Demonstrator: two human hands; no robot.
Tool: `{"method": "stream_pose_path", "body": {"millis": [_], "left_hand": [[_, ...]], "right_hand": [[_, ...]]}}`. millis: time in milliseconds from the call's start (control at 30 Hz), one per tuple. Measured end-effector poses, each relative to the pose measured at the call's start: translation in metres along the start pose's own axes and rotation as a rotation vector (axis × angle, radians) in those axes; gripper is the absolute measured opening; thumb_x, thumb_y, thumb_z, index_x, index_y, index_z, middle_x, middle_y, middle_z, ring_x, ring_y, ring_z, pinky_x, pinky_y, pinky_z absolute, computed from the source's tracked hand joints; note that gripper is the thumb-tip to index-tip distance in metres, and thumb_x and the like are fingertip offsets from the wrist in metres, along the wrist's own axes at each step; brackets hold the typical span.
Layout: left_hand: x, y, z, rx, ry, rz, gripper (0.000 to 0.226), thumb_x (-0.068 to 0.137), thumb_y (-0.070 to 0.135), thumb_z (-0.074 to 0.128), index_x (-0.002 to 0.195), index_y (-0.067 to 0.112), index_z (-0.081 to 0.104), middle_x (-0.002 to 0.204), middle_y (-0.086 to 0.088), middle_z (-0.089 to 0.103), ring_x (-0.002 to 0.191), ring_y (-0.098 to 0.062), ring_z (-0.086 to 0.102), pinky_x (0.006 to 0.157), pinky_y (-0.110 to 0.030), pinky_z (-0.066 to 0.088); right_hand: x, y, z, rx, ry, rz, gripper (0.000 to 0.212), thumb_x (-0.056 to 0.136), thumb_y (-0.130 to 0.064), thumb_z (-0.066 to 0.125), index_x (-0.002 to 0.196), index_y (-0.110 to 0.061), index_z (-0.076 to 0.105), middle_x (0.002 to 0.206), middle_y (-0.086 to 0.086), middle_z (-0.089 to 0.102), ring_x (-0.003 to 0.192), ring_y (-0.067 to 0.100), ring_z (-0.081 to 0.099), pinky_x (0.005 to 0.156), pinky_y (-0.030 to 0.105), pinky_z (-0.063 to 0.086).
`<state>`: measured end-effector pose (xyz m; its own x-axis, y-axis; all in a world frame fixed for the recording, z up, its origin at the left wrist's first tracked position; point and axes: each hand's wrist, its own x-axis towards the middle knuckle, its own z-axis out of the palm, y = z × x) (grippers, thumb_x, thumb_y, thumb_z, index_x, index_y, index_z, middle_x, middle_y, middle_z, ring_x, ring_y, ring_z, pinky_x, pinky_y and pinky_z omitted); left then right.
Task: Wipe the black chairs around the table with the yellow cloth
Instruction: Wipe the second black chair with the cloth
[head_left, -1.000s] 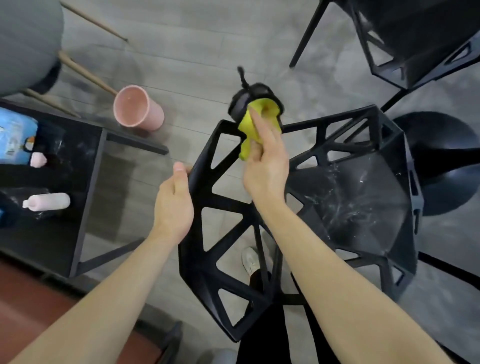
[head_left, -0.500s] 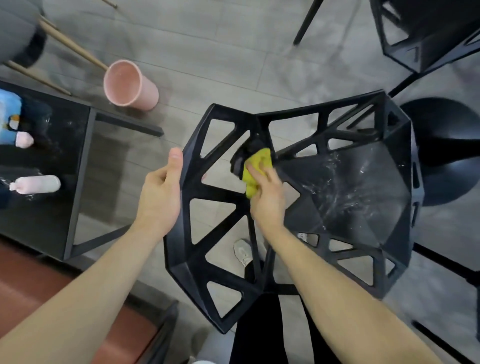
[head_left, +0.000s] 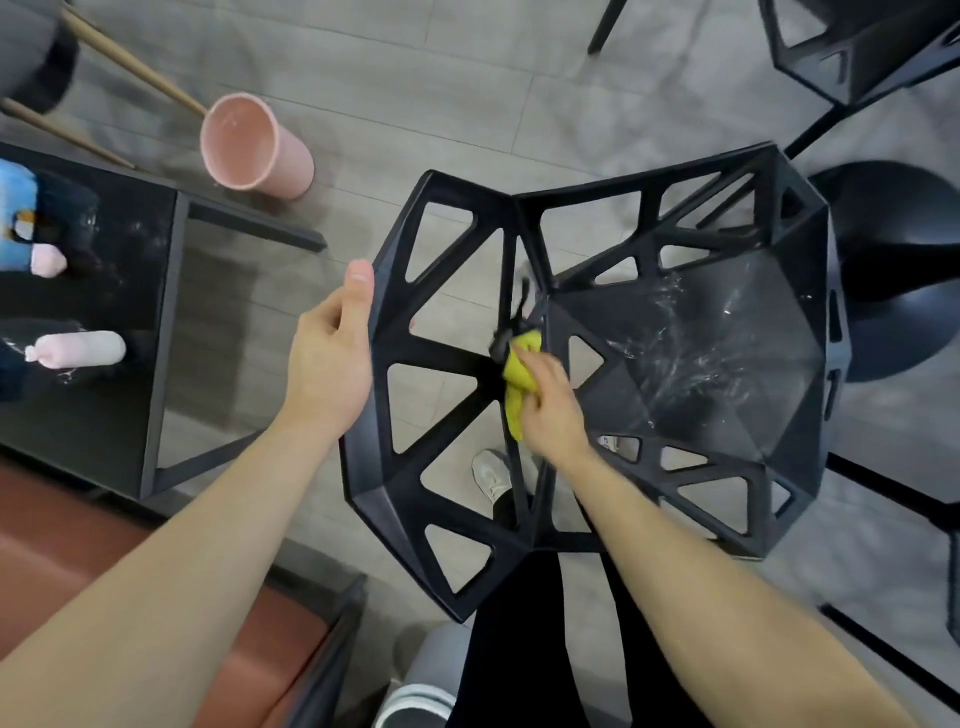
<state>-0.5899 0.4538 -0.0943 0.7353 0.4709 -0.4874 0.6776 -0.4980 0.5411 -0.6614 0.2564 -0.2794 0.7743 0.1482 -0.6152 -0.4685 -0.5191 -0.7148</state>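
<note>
Black chair (head_left: 691, 364): seen from above, its open-lattice back toward the camera; pale streaks are noted on the seat panel.
Left hand (head_left: 332, 364): closed over the left edge of the chair back – thumb on the near face, fingertips hidden behind the rim.
Right hand (head_left: 548, 410): clenched round the yellow cloth (head_left: 521, 374); the cloth is pressed against the central strut where back meets seat.
Second black chair (head_left: 862, 47): partly in view at upper right, well apart.
Floor: a pink cup (head_left: 249, 145) lies on its side.
Surface (head_left: 140, 322): dark, at left – a pink bottle (head_left: 78, 349) is laid on it.
</note>
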Motion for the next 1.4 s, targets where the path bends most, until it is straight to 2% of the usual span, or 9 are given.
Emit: {"method": "stream_pose_path", "body": {"millis": [133,267,333,467,667,800,900,1100,1400], "left_hand": [[-0.002,0.001,0.000,0.009,0.012,0.049,0.060,0.110,0.065,0.037,0.072,0.020,0.023,0.074,-0.005,0.025,0.067,-0.012,0.027,0.067,-0.037,0.027],[-0.002,0.001,0.001,0.015,0.017,0.043,0.062,0.110,0.065,0.036,0.071,0.019,0.023,0.069,-0.002,0.026,0.060,-0.010,0.025,0.064,-0.037,0.026],[-0.002,0.002,0.000,0.030,0.021,0.056,0.063,0.110,0.066,0.036,0.070,0.020,0.023,0.067,-0.003,0.025,0.060,-0.013,0.025,0.063,-0.039,0.025],[0.002,-0.003,-0.001,0.044,0.026,0.068,0.067,0.108,0.072,0.032,0.069,0.018,0.025,0.064,-0.004,0.030,0.063,-0.020,0.030,0.063,-0.041,0.028],[0.005,-0.005,0.000,0.021,0.030,0.087,0.068,0.111,0.066,0.030,0.067,0.013,0.034,0.065,-0.003,0.043,0.069,-0.024,0.041,0.071,-0.043,0.034],[0.005,-0.005,0.000,-0.008,0.037,0.094,0.077,0.112,0.063,0.027,0.088,-0.004,0.056,0.079,-0.008,0.054,0.076,-0.021,0.049,0.075,-0.042,0.040],[0.005,-0.002,0.003,-0.024,0.054,0.073,0.060,0.115,0.056,0.027,0.083,0.014,0.056,0.090,-0.002,0.059,0.096,-0.025,0.056,0.094,-0.041,0.043],[0.001,0.003,0.001,-0.105,0.069,0.031,0.075,0.113,0.061,0.028,0.148,0.001,0.056,0.144,-0.019,0.059,0.141,-0.037,0.051,0.122,-0.049,0.036],[-0.030,-0.011,-0.015,-0.275,0.100,-0.034,0.079,0.087,0.083,0.030,0.129,0.028,0.069,0.133,0.002,0.071,0.131,-0.028,0.060,0.121,-0.049,0.038]], "right_hand": [[-0.023,0.011,0.020,0.020,0.011,0.290,0.073,0.099,0.003,0.044,0.159,-0.038,0.045,0.151,0.002,0.054,0.125,0.028,0.049,0.102,0.030,0.040],[-0.041,-0.034,0.022,0.074,0.072,-0.070,0.070,0.099,0.007,0.047,0.154,-0.035,0.053,0.142,-0.010,0.054,0.129,0.011,0.042,0.106,0.011,0.031],[-0.043,-0.026,0.023,0.037,0.079,-0.149,0.080,0.093,0.012,0.042,0.155,-0.038,0.051,0.159,-0.007,0.047,0.143,0.013,0.037,0.116,0.016,0.027],[-0.015,-0.033,0.012,0.161,0.141,0.217,0.072,0.097,0.005,0.039,0.159,-0.030,0.048,0.155,0.011,0.053,0.138,0.034,0.050,0.111,0.029,0.038],[-0.052,-0.100,0.028,0.153,0.205,-0.363,0.079,0.087,0.011,0.039,0.154,-0.029,0.054,0.151,0.003,0.058,0.128,0.020,0.047,0.114,0.019,0.034],[-0.030,-0.016,-0.006,0.022,0.183,-0.002,0.077,0.087,0.010,0.041,0.146,-0.035,0.063,0.138,0.009,0.064,0.128,0.030,0.053,0.097,0.022,0.039],[-0.015,-0.014,-0.010,0.069,0.205,0.122,0.071,0.093,0.006,0.046,0.150,-0.034,0.059,0.141,0.014,0.063,0.127,0.036,0.056,0.094,0.027,0.044],[-0.108,-0.057,0.010,0.151,0.019,-0.201,0.075,0.092,0.004,0.045,0.132,-0.057,0.065,0.129,-0.005,0.069,0.120,0.015,0.062,0.102,0.026,0.048],[-0.136,-0.075,-0.001,0.060,-0.066,-0.254,0.074,0.091,-0.005,0.044,0.141,-0.058,0.058,0.136,-0.011,0.069,0.125,0.016,0.062,0.108,0.028,0.047]]}}
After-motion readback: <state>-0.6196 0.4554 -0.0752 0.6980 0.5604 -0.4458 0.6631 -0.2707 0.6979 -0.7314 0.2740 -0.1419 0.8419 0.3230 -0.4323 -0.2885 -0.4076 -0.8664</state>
